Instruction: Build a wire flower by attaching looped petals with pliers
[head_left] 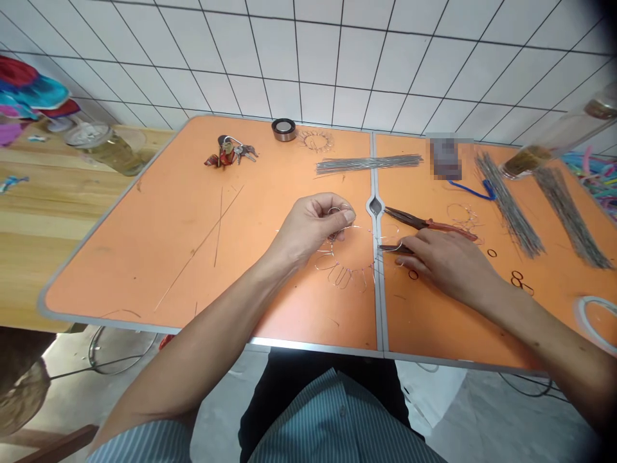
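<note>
A thin wire ring with looped wires (pixel 351 270) hangs just over the orange table (pixel 144 238). My left hand (pixel 322 222) pinches its upper left part between thumb and fingers. At the ring's right side my right hand (pixel 434 260) is closed around a dark-tipped tool (pixel 389 249), whose handles are hidden in the palm. The tool's tip points left, beside the table's grey seam (pixel 379 302). Just beyond my right hand, pliers with red handles (pixel 409 218) lie on the table.
Wire bundles (pixel 369 164) (pixel 511 206) (pixel 573 218) lie at the back and right. Keys (pixel 236 151), a tape roll (pixel 284 130) and a finished-looking wire ring (pixel 315 141) lie at the back. A glass bottle (pixel 530 157) stands back right; small dark rings (pixel 517 279) lie front right.
</note>
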`<state>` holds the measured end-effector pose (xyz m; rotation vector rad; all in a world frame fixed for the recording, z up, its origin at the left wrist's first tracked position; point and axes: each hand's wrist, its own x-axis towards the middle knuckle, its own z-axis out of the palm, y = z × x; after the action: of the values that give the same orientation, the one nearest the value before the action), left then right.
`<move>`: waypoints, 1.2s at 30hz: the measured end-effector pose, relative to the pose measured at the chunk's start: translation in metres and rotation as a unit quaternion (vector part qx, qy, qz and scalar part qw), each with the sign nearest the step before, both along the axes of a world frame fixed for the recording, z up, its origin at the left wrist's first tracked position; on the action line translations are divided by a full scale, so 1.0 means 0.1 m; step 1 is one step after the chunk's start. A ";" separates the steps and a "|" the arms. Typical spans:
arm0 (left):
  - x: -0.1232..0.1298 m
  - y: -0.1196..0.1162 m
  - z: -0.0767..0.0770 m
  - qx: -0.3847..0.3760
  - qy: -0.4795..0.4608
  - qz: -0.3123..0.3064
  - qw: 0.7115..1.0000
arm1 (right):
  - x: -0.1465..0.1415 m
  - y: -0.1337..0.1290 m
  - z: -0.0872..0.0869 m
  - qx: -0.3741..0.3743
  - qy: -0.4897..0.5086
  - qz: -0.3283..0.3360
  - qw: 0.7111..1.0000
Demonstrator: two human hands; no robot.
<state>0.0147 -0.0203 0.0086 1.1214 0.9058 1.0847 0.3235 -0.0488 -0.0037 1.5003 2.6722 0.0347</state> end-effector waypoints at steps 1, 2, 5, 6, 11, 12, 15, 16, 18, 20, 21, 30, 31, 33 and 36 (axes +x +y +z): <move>0.00 0.00 0.00 -0.003 0.001 0.005 1.000 | 0.04 -0.03 -0.03 0.005 -0.003 0.008 1.000; 0.01 0.00 0.00 -0.003 0.002 0.007 1.000 | 0.06 -0.07 -0.03 0.003 0.004 0.015 1.000; 0.03 0.00 -0.01 0.003 0.002 0.011 1.000 | -0.01 -0.14 0.13 -0.031 0.113 -0.028 0.993; 0.03 -0.01 -0.01 0.006 0.004 0.013 1.000 | -0.08 -0.15 0.21 -0.049 0.178 -0.083 0.979; 0.07 -0.01 -0.06 0.031 0.031 0.030 0.999 | -0.58 -0.05 0.42 -0.154 0.443 -0.193 0.862; 0.07 0.00 -0.07 0.036 0.035 0.033 0.998 | -0.66 -0.02 0.40 -0.177 0.468 -0.188 0.845; 0.08 0.00 -0.10 0.042 0.038 0.035 0.998 | -0.80 0.03 0.31 -0.194 0.517 -0.169 0.817; 0.08 -0.01 -0.10 0.041 0.037 0.033 0.998 | -0.82 0.04 0.28 -0.193 0.527 -0.163 0.812; 0.09 -0.02 -0.11 0.037 0.038 0.028 0.998 | -0.84 0.03 0.23 -0.185 0.541 -0.157 0.805; 0.09 -0.02 -0.10 0.034 0.044 0.023 0.998 | -0.84 0.03 0.20 -0.175 0.544 -0.157 0.805; 0.09 -0.03 -0.10 0.033 0.048 0.022 0.998 | -0.84 0.03 0.19 -0.171 0.544 -0.161 0.806; 0.10 -0.04 -0.08 0.011 0.066 0.016 0.998 | -0.82 0.05 0.15 -0.186 0.531 -0.165 0.810; 0.11 -0.04 -0.09 0.014 0.068 0.014 0.998 | -0.83 0.05 0.14 -0.186 0.525 -0.156 0.816; 0.13 -0.05 -0.10 0.021 0.071 0.009 0.997 | -0.84 0.05 0.12 -0.177 0.515 -0.137 0.827; 0.14 -0.05 -0.13 0.019 0.066 -0.001 0.998 | -0.86 0.03 0.09 -0.164 0.519 -0.117 0.831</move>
<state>0.0292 -0.0249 -0.0047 1.2364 0.9901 1.0384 0.2371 -0.0456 0.0052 2.0672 2.8050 -1.5960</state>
